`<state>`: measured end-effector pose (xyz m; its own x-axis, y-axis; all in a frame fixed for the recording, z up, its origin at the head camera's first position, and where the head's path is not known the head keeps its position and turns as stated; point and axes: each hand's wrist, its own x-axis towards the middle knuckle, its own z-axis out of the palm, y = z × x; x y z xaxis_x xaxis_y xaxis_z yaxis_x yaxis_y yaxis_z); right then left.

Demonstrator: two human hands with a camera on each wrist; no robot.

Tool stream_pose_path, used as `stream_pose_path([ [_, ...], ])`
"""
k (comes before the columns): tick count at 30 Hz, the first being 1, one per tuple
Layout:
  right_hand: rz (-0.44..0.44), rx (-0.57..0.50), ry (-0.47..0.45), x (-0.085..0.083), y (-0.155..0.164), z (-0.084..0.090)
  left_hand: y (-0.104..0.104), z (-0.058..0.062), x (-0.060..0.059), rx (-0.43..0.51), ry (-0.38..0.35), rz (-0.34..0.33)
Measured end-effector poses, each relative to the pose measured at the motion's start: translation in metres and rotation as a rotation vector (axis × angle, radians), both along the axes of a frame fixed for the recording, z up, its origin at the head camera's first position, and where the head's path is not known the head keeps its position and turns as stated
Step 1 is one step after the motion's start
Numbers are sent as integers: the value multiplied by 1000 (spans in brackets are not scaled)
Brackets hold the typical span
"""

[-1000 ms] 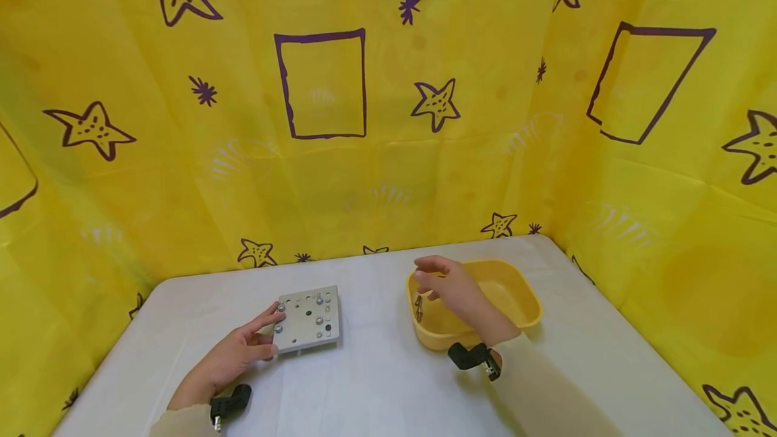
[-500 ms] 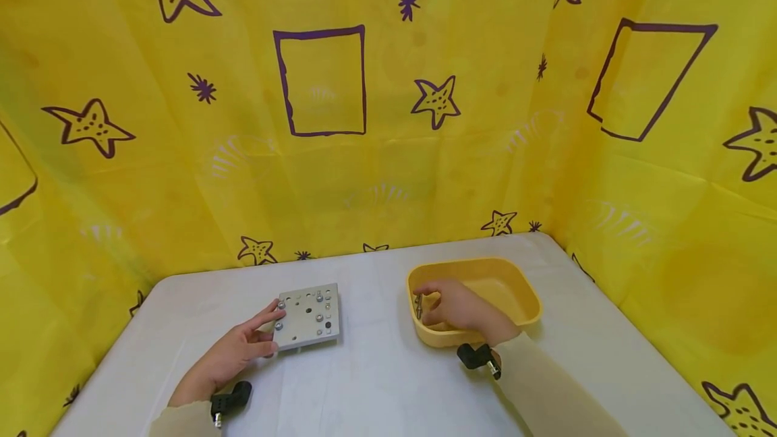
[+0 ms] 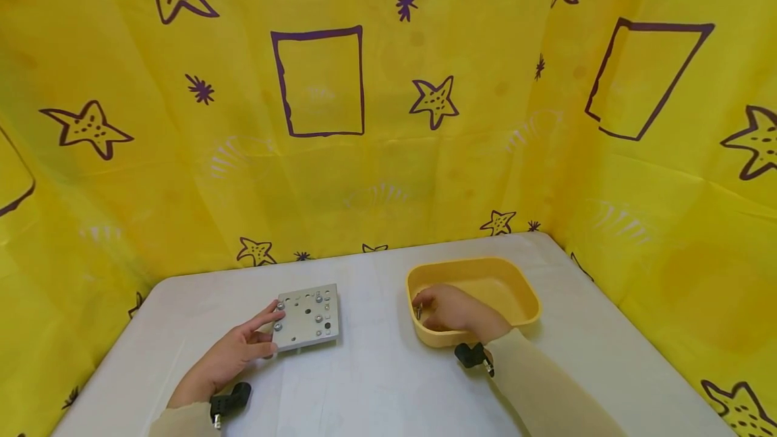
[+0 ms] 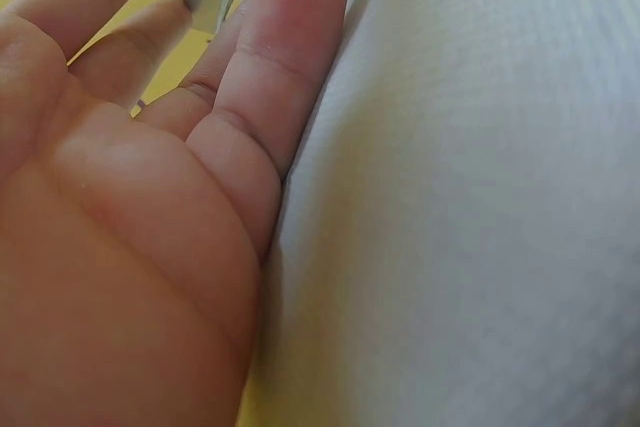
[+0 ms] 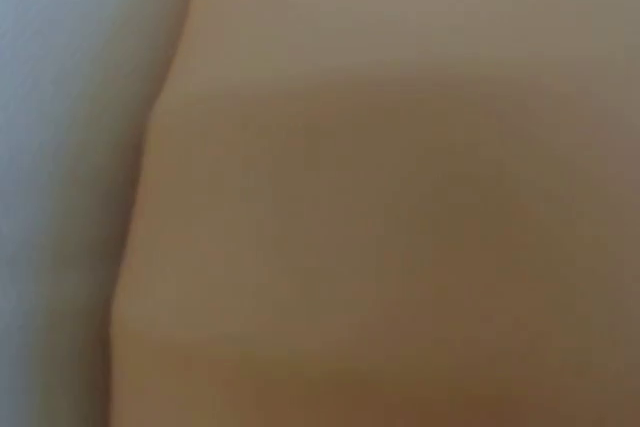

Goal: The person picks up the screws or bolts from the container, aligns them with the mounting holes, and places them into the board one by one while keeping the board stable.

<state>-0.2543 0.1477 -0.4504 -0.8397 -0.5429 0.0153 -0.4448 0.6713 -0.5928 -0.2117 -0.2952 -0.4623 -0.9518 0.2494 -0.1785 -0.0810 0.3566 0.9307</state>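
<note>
My left hand [image 3: 233, 355] lies flat, straight fingers steadying the plate [image 3: 306, 316]. My right hand [image 3: 452, 309] dips into the tub [image 3: 522, 302], curled, pinching a bolt [image 3: 417, 311].

On the counter [image 3: 388, 383] I see the drilled plate [image 3: 307, 316] lying left of centre and the tub [image 3: 512, 285] to its right, well apart. My left hand [image 3: 233, 355] rests on the counter before the plate, fingertips touching its left edge. My right hand [image 3: 452, 307] sits inside the tub at its left end, beside a small screw [image 3: 418, 308]. A curtain [image 3: 388, 120] stands behind and around the counter.
</note>
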Motion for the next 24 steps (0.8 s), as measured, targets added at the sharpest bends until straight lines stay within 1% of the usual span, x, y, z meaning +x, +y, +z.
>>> stream_pose_path([
  [3,31,65,81,-2,-1,-1,0,0,0,-10,3,9],
  [5,34,88,97,-3,-2,-2,0,0,0,-5,2,9],
  [9,4,105,74,-3,-4,-2,-1,-1,-1,15,3,-6],
  [16,-44,89,16,-1,-6,1,-2,0,-1,44,-7,-22],
  [20,-65,109,14,0,-5,1,0,1,0,39,-4,-14],
  [24,-67,117,24,0,-5,1,1,2,1,29,0,-8],
])
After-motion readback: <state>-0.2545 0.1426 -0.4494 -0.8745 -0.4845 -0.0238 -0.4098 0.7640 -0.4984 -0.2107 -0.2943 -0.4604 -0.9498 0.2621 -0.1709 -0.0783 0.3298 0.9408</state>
